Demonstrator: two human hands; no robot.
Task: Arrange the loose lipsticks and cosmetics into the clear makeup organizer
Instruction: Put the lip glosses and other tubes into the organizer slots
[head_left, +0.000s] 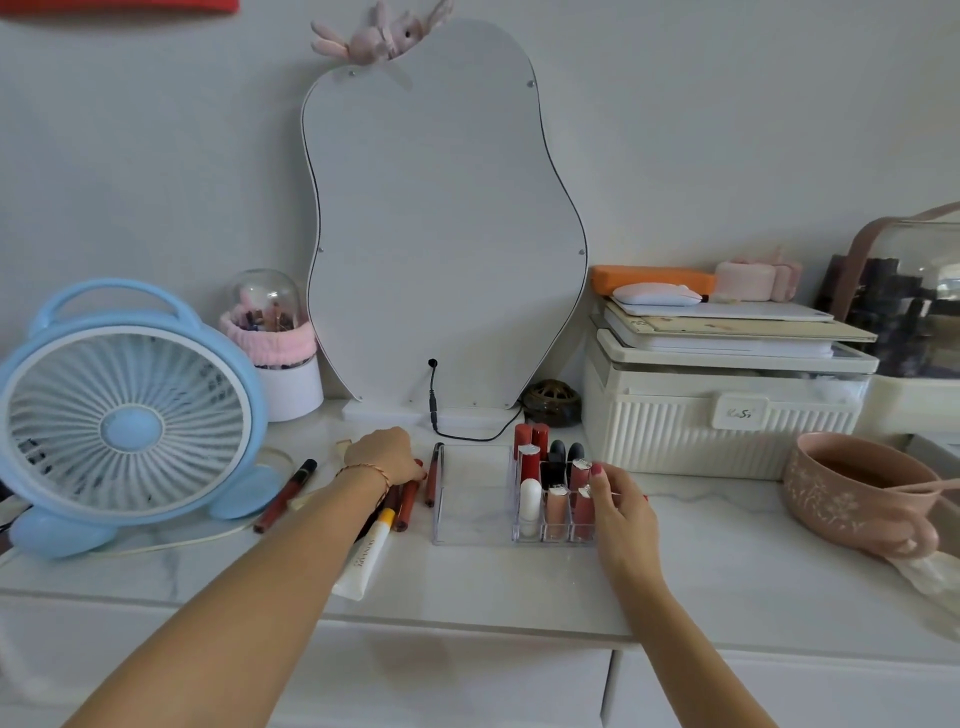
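Near the worktop's front edge, a white tube (363, 558) lies beside the left forearm. The left hand (384, 457), fingers curled down, covers loose red lipsticks (408, 501); its grasp cannot be told. The right hand (621, 512), fingers spread, touches the clear organizer (467, 519), which holds about ten lipsticks upright. A blue fan (130, 415) stands left, a pink bowl (857, 488) right, and a mirror (441, 218) at the back edge.

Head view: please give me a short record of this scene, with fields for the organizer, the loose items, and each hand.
organizer: clear makeup organizer, lipsticks upright in the small right-side slots, wide left section nearly bare
loose items: red lip pencils and a white tube left of the organizer
left hand: left hand rests on the loose pencils
right hand: right hand touches the organizer's right edge by a pink lipstick
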